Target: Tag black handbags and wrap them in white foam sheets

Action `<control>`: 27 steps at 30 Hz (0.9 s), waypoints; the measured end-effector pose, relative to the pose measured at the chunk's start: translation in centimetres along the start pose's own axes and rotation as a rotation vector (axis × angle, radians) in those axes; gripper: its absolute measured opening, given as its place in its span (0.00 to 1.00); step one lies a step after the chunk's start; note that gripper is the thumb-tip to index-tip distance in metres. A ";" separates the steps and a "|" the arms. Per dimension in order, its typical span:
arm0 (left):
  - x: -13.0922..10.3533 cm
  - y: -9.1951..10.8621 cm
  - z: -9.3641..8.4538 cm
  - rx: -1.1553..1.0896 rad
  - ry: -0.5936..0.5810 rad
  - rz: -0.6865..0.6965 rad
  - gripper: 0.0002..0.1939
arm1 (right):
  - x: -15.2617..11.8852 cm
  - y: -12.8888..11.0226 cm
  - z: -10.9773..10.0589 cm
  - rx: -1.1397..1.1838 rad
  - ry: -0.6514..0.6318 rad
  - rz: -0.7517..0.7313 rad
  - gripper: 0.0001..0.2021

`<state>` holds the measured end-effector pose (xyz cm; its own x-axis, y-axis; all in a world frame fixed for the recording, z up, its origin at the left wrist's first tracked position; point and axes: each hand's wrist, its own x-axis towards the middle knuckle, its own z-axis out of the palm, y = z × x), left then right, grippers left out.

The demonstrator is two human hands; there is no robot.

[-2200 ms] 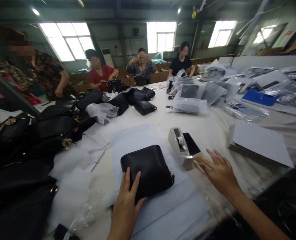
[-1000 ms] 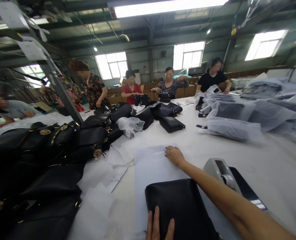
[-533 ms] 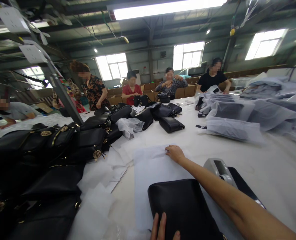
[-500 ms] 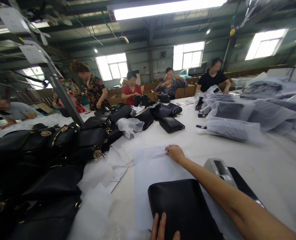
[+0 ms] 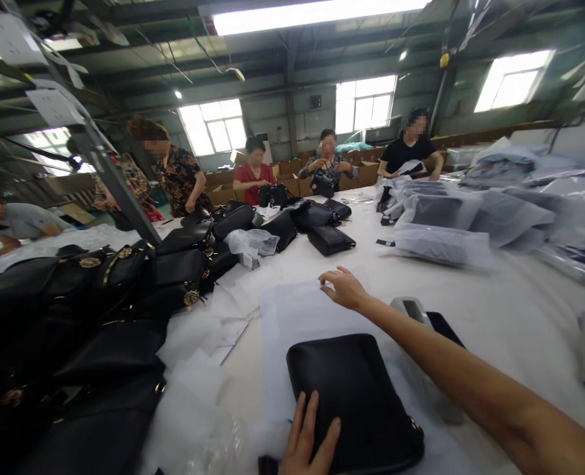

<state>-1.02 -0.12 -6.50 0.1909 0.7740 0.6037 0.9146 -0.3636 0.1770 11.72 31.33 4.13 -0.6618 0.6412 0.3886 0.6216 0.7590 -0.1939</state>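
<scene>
A black bag (image 5: 351,396) lies flat on a whitish translucent sheet (image 5: 282,330) near the front of the table. My left hand (image 5: 312,439) rests on the bag's lower left part with its fingers spread. Beyond the bag, my right hand (image 5: 341,288) is at the far edge of the sheet, thumb and fingers bent close together; whether they pinch the sheet's edge is too small to tell. My right forearm passes over a grey device (image 5: 411,309) and a dark flat object (image 5: 443,326).
Black bags (image 5: 99,343) are piled along the left, with loose white sheets (image 5: 190,389) beside them. Wrapped bags (image 5: 445,244) lie at the right back. A slanted metal post (image 5: 119,185) rises at the left. Several people stand around the table's far side.
My right hand has lifted slightly at the sheet's far edge, its fingers now more bent. More of my left hand shows on the bag. The view has shifted a little.
</scene>
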 end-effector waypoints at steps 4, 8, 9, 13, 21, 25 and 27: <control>0.2 0.7 -1.7 -0.096 -0.081 0.040 0.29 | -3.0 -2.6 -3.9 0.034 0.015 -0.083 0.05; 0.5 2.2 -2.5 -0.132 -0.115 0.020 0.29 | -6.5 -5.1 -7.1 0.043 0.104 -0.195 0.04; 0.6 2.6 -2.6 -0.116 -0.123 -0.012 0.29 | -7.5 -5.7 -7.7 0.036 0.122 -0.221 0.04; 0.6 4.2 -3.8 -0.032 -0.118 -0.119 0.27 | -12.0 -8.4 -9.4 -0.023 0.149 -0.262 0.06; 3.0 6.2 -8.7 0.048 0.170 0.005 0.21 | -21.5 -12.1 -6.8 -0.036 0.250 -0.236 0.10; 5.6 5.4 -7.6 0.090 -0.119 0.080 0.32 | -23.8 -11.2 -4.2 -0.015 0.276 -0.235 0.10; 6.3 5.0 -6.3 0.054 -0.262 0.089 0.36 | -24.3 -10.6 -3.4 0.024 0.266 -0.232 0.10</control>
<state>2.48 -0.28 3.11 0.3507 0.8502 0.3927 0.9062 -0.4138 0.0865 22.64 7.37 -0.17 -0.6502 0.4015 0.6450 0.4552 0.8856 -0.0923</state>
